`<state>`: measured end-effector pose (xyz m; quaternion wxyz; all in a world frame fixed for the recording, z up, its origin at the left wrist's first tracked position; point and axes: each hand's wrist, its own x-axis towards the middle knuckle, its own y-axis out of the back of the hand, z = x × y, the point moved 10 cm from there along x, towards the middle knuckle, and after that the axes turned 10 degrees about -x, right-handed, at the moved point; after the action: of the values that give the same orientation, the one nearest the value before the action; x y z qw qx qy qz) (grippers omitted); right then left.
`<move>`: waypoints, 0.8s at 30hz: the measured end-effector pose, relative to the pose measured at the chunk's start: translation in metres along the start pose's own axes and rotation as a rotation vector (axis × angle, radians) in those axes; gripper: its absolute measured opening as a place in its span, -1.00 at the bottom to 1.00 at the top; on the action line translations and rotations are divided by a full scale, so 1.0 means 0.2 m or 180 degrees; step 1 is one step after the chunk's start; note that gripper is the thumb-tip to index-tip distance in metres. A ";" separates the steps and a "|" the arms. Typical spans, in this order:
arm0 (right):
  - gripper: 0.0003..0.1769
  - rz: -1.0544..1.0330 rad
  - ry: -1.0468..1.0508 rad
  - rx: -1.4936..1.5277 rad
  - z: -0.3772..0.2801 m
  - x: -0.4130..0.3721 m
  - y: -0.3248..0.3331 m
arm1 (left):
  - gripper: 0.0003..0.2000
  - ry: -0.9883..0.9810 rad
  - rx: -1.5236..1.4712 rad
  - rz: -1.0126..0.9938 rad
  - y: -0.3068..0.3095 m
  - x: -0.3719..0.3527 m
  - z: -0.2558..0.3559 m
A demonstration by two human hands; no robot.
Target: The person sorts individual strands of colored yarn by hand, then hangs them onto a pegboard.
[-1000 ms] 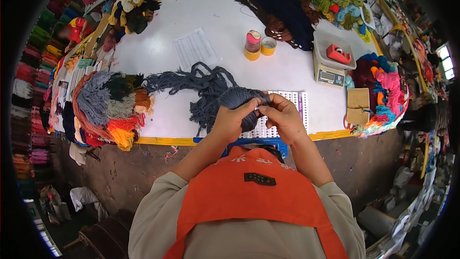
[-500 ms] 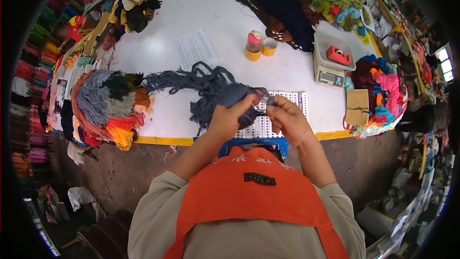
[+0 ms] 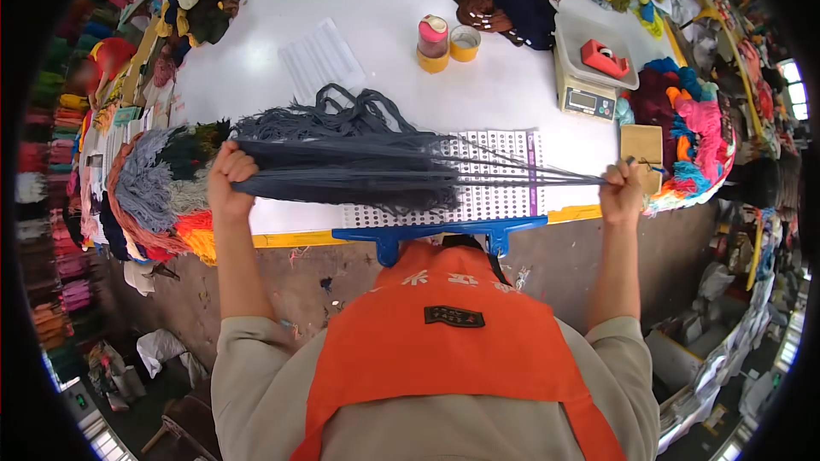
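Observation:
A bundle of dark grey yarn [image 3: 359,172] is stretched sideways above the table's front part. My left hand [image 3: 229,179] is closed around its thick left end. Far to the right, my right hand [image 3: 622,192] grips several thin strands drawn out of the same bundle. More of the grey yarn lies loose and looped just behind the stretched part. Beneath it sits a white card with rows of holes [image 3: 500,201] and a purple strip, partly covered by the yarn. A blue clip [image 3: 440,228] lies along the card's near edge.
Coloured yarn heaps flank me, one at the left [image 3: 154,188] and one at the right [image 3: 696,141]. A scale [image 3: 585,102] holds a red tape dispenser [image 3: 605,60]. A pink-lidded bottle [image 3: 433,43], a tape roll [image 3: 465,43] and a paper sheet [image 3: 320,60] lie farther back. Another person [image 3: 111,60] is at far left.
My hands have moved from close together at the middle to wide apart. The grey yarn is now pulled taut between them, with thin strands drawn out to the right.

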<state>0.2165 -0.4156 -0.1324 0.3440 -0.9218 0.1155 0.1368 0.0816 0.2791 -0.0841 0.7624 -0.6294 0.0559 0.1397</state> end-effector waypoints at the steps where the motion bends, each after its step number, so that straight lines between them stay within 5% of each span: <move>1: -0.76 0.0183 0.0108 -0.0378 -0.07 0.06 0.12 | -0.76 -0.0079 -0.0027 0.0087 0.08 0.02 0.12; 6: -0.84 0.1563 0.0873 -0.2398 -0.67 0.34 1.00 | -0.78 -0.1397 0.0588 0.1555 0.52 -0.09 0.93; 9: -0.77 0.2354 0.1479 -0.3743 -1.07 0.39 1.30 | -0.81 -0.2132 0.0355 0.1729 0.67 -0.23 1.23; 10: -0.76 0.2551 0.1569 -0.4241 -1.10 0.39 1.27 | -0.83 -0.2002 0.0512 0.1693 0.63 -0.22 1.12; 11: -0.77 0.1922 0.1993 -0.3803 -0.97 0.46 1.23 | -0.81 -0.1867 0.0672 0.1660 0.53 -0.19 0.89; 12: -0.81 0.1348 0.1475 -0.3448 -0.74 0.57 1.21 | -0.69 -0.1851 0.0790 0.2092 0.36 -0.16 0.48; 13: -0.85 0.0839 0.1663 -0.3648 -0.54 0.61 1.07 | -0.65 -0.0958 0.0791 0.1146 0.64 -0.01 0.44; 14: -0.86 0.0144 0.2605 -0.5462 -0.29 0.69 1.02 | -0.63 -0.0471 0.0583 0.1180 0.55 0.05 0.05; 15: -0.86 0.0059 0.0768 -0.3736 0.00 0.69 0.86 | -0.66 -0.0119 0.0926 0.1175 0.60 0.12 -0.20; 16: -0.84 -0.0467 0.0816 -0.4068 0.21 0.60 0.50 | -0.70 0.0064 0.1219 0.1125 0.58 0.18 -0.46; 17: -0.83 -0.0416 0.0139 -0.4495 0.38 0.51 0.21 | -0.75 0.0246 0.0829 0.1187 0.63 0.23 -0.68; 22: -0.81 -0.1332 0.0267 -0.4868 1.08 0.54 -0.23 | -0.71 0.1308 0.1191 0.1064 0.61 0.55 -1.50; 24: -0.80 -0.1667 -0.0135 -0.5001 1.29 0.56 -0.28 | -0.76 0.1323 0.2305 0.1363 0.65 0.66 -1.66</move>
<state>0.2945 -0.2149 -0.3234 -0.3775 -0.8879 -0.2387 0.1105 0.2018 -0.0045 -0.3088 0.8596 -0.3119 0.3811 0.1363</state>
